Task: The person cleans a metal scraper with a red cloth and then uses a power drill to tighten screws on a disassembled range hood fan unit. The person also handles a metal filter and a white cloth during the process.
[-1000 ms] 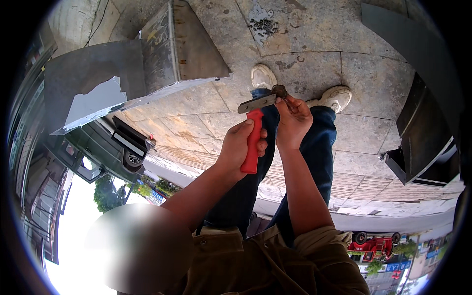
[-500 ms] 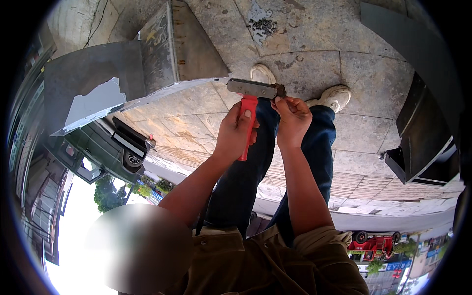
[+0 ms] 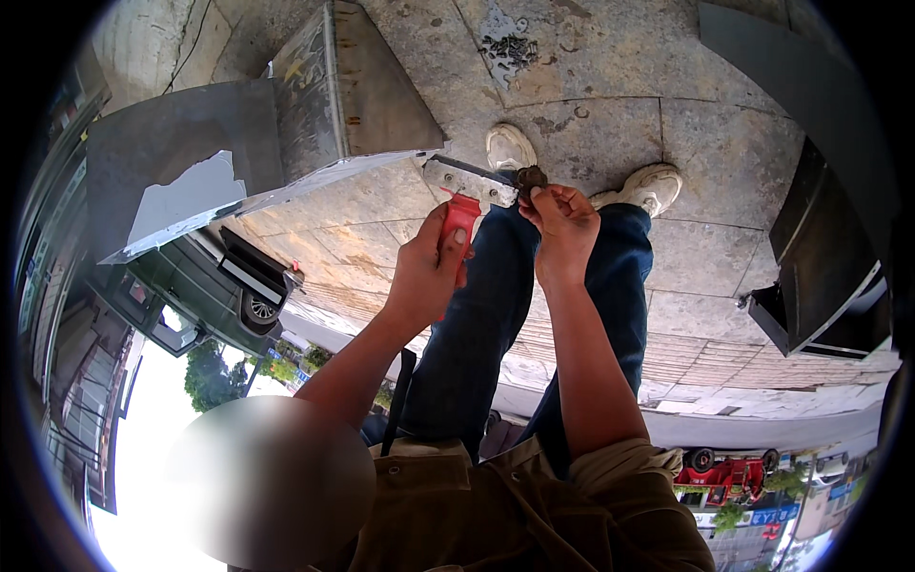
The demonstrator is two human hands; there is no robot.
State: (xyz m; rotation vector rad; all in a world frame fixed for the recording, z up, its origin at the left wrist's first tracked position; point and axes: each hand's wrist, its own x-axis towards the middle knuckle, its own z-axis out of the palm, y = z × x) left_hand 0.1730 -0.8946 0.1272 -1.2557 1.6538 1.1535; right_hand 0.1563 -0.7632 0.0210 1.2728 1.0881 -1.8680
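My left hand (image 3: pixel 431 269) grips the red handle of a scraper (image 3: pixel 462 200), whose wide metal blade points up and to the right, just over my shoes. My right hand (image 3: pixel 562 224) pinches a small dark lump (image 3: pixel 530 177) at the right end of the blade, fingers closed on it. Both hands are held in front of my legs in blue jeans, above a stone-slab floor (image 3: pixel 610 86).
A grey metal box (image 3: pixel 324 86) with a shiny sheet edge lies to the upper left, its corner close to the blade. A dark open case (image 3: pixel 820 286) stands at the right. A patch of dark debris (image 3: pixel 510 48) lies on the slabs beyond my shoes.
The scraper has swung from tilted right to pointing more left, toward the metal box's corner. My right hand stays at the blade's right end, pinching the lump.
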